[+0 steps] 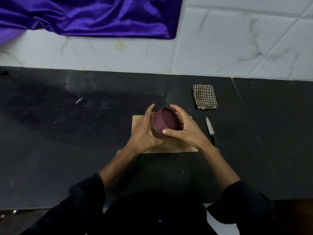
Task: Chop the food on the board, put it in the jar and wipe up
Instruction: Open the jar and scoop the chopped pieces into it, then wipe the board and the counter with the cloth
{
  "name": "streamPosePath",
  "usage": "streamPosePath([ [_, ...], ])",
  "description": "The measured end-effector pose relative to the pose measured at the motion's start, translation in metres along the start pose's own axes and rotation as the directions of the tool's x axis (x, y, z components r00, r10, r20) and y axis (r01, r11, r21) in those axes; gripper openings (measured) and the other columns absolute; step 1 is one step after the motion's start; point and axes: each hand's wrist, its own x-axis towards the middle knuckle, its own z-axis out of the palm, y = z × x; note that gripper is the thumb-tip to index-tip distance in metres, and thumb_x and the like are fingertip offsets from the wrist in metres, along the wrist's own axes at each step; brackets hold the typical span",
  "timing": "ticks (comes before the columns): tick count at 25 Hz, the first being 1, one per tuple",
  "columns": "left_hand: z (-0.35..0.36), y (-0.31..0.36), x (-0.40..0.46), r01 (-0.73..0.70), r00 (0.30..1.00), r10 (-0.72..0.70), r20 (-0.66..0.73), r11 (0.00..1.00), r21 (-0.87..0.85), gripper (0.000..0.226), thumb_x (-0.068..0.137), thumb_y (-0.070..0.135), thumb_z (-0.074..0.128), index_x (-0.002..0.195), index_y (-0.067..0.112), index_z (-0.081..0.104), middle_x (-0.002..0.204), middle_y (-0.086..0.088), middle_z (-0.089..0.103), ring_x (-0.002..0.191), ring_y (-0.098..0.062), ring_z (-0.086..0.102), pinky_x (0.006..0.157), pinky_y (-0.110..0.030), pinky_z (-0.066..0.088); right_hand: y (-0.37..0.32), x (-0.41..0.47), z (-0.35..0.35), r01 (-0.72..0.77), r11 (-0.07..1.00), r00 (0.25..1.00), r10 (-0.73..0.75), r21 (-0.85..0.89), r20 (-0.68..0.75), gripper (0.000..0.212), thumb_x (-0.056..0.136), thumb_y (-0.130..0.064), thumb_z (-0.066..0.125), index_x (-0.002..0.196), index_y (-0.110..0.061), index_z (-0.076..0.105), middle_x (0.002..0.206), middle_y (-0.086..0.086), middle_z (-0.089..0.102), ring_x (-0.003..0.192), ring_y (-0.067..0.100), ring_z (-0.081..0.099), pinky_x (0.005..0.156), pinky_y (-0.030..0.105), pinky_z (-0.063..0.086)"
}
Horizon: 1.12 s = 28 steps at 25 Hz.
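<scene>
A glass jar with a dark maroon lid (165, 122) is held tilted above the wooden chopping board (186, 148). My left hand (145, 131) wraps the jar's body from the left. My right hand (183, 131) grips the lid from the right, thumb across its near side. The jar's glass shows only as a thin rim under the lid; its contents are hidden by my hands. No food is visible on the uncovered part of the board. A small knife (210, 128) lies on the counter just right of the board, blade pointing away.
A folded brown checked cloth (205, 97) lies at the back right near the wall. The black counter (67, 124) stretches left and right. White marbled tiles rise behind, with a purple satin cloth (88, 16) draped at upper left.
</scene>
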Motion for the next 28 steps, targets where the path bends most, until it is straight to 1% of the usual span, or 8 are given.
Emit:
streamPosePath([
  [5,0.002,-0.009,0.016,0.122,0.992,-0.118,0.041,0.987,-0.108,0.128,0.059,0.039,0.088,0.150,0.025,-0.002,0.144,0.005,0.039,0.126,-0.005,0.042,0.106,-0.023,0.034,0.001,0.029,0.000,-0.022,1.000,1.000,0.022,-0.005,-0.002,0.096,0.069,-0.042,0.086,0.146,-0.037,0.029,0.142,-0.006,0.043,0.127,0.010,0.046,0.101,0.027,0.045],
  [7,-0.002,-0.016,0.035,0.150,0.987,-0.141,0.079,0.983,-0.109,0.124,0.064,0.044,0.084,0.150,0.025,-0.004,0.148,0.004,0.036,0.130,-0.007,0.039,0.109,-0.025,0.031,-0.003,0.050,-0.004,-0.035,0.999,0.999,0.035,-0.031,-0.018,0.096,0.069,-0.041,0.087,0.145,-0.035,0.029,0.141,-0.005,0.044,0.125,0.011,0.047,0.097,0.025,0.045],
  [9,-0.008,-0.026,0.061,0.158,0.985,-0.153,0.074,0.986,-0.059,0.115,0.071,0.051,0.077,0.151,0.025,-0.002,0.152,0.002,0.031,0.137,-0.015,0.032,0.113,-0.037,0.030,-0.007,0.081,-0.010,-0.044,0.996,0.997,0.038,-0.074,-0.072,0.096,0.069,-0.041,0.087,0.145,-0.031,0.030,0.141,-0.003,0.044,0.125,0.013,0.047,0.096,0.026,0.045],
  [11,-0.016,-0.039,0.089,0.168,0.984,-0.170,0.054,0.985,0.044,0.107,0.076,0.054,0.070,0.151,0.023,0.001,0.155,-0.002,0.024,0.141,-0.022,0.026,0.113,-0.048,0.029,-0.009,0.116,-0.018,-0.046,0.989,0.988,0.025,-0.138,-0.153,0.097,0.068,-0.042,0.087,0.146,-0.028,0.030,0.144,0.001,0.041,0.127,0.018,0.046,0.100,0.034,0.047],
  [14,-0.028,-0.057,0.125,0.195,0.976,-0.214,0.041,0.941,0.275,0.098,0.082,0.050,0.066,0.152,0.020,0.004,0.158,-0.005,0.018,0.144,-0.025,0.018,0.114,-0.053,0.023,-0.010,0.169,-0.025,-0.073,0.961,0.976,0.014,-0.267,-0.217,0.098,0.069,-0.044,0.086,0.147,-0.025,0.029,0.146,0.006,0.038,0.128,0.024,0.046,0.101,0.040,0.047],
  [17,-0.032,-0.068,0.149,0.194,0.968,-0.240,0.070,0.897,0.396,0.094,0.085,0.052,0.061,0.152,0.020,0.005,0.158,-0.006,0.014,0.145,-0.026,0.014,0.115,-0.053,0.022,-0.006,0.207,-0.025,-0.102,0.931,0.975,0.024,-0.350,-0.220,0.097,0.071,-0.045,0.084,0.148,-0.026,0.026,0.147,0.008,0.036,0.129,0.027,0.045,0.101,0.044,0.047],
  [22,-0.031,-0.073,0.162,0.187,0.966,-0.244,0.085,0.888,0.420,0.090,0.086,0.051,0.060,0.152,0.019,0.007,0.158,-0.007,0.014,0.145,-0.026,0.014,0.115,-0.054,0.020,0.002,0.242,-0.023,-0.128,0.900,0.977,0.044,-0.416,-0.207,0.096,0.072,-0.045,0.083,0.147,-0.025,0.026,0.145,0.010,0.036,0.128,0.031,0.045,0.100,0.045,0.047],
  [28,-0.034,-0.067,0.147,0.193,0.961,-0.259,0.100,0.881,0.431,0.086,0.087,0.048,0.060,0.151,0.018,0.010,0.157,-0.007,0.018,0.144,-0.026,0.015,0.115,-0.053,0.020,0.001,0.238,-0.024,-0.131,0.913,0.981,0.063,-0.387,-0.184,0.103,0.074,-0.047,0.081,0.152,-0.023,0.019,0.152,0.011,0.032,0.135,0.032,0.040,0.106,0.047,0.043],
])
